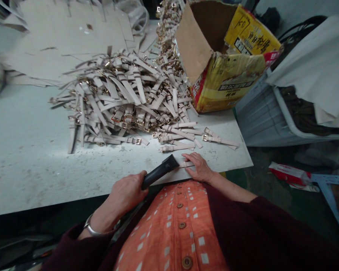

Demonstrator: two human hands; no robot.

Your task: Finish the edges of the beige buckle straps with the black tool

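I log a pale strap (185, 164) pinched at the right hand (199, 168)'s fingertips, left hand (129, 188) wrapped round a black handheld tool (160, 172); strap judged light, pliable, best held by its edges.

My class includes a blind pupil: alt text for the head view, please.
A left hand holds a black tool beside a pale strap in the right hand; behind, a heap of buckled straps and an open box share a table.

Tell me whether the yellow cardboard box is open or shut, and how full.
The box is open: its flaps stand apart and part of the inside shows. Cannot tell how full; its bottom is hidden.
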